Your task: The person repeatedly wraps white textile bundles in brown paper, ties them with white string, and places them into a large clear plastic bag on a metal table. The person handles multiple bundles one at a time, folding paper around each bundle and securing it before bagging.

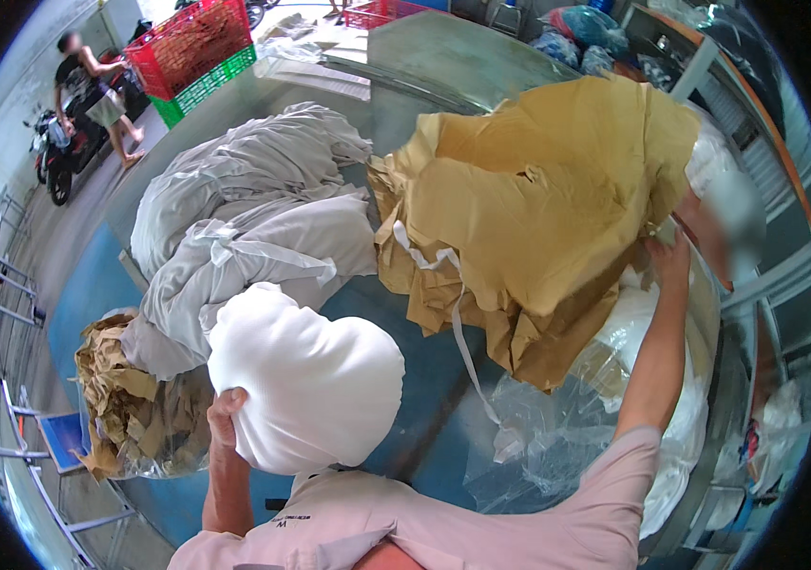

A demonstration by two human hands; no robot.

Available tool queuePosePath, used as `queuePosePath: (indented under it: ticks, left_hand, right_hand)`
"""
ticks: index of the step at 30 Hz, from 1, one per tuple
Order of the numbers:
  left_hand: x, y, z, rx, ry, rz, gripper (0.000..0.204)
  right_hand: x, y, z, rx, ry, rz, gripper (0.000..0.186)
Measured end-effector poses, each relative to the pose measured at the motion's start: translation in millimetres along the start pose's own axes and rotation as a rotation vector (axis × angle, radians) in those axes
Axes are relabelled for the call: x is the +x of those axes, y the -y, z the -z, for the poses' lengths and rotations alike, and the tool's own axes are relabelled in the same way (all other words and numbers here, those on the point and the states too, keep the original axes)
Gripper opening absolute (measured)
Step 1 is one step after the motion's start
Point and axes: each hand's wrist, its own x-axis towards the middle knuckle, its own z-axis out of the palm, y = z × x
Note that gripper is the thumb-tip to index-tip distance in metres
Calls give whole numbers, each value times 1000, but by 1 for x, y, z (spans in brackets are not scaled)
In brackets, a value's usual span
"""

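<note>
My left hand [227, 414] is closed on the left edge of a plump white stuffed pillow [310, 380], smooth and rounded with a dip in its top. At the right my arm is stretched out, and my right hand [668, 251] grips the right edge of a large crumpled sheet of brown paper [529, 218]; its fingertips are partly hidden. A white strap [460, 332] trails from the paper's left side toward me. Under and beside the paper lies clear plastic wrapping [538, 427] over white material.
A heap of grey-white cloth [253, 190] covers the table's [434, 380] left side. Crumpled brown paper [120, 389] in plastic sits nearer. Red and green crates [191, 57] stand beyond. Another person [714, 223] is close at the right; a second [92, 90] stands by a motorbike.
</note>
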Motion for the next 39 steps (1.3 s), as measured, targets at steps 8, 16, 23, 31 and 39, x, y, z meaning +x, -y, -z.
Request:
queuePosePath:
  ticks: [8,16,23,31,39]
  left_hand:
    - [4,5,-7,12,-96,87,66]
    - [-12,10,6,-35,-115,86,58]
    - [-39,2,26,-176,-110,-6,62]
    - [-65,-28,18,-116,-263,-221,76]
    - [-105,-73,35,62,-33,-625,50]
  right_hand:
    - [-223,-71,-28,-495,-385,1182,26]
    - [-340,-333,-121,-1154,438,501,32]
    - [-238,-415,-120,-1099,390,156,34]
    - [-355,-440,-134,-816,1081,681,35]
    - [-448,-445,-65,-1339,1388,290,25]
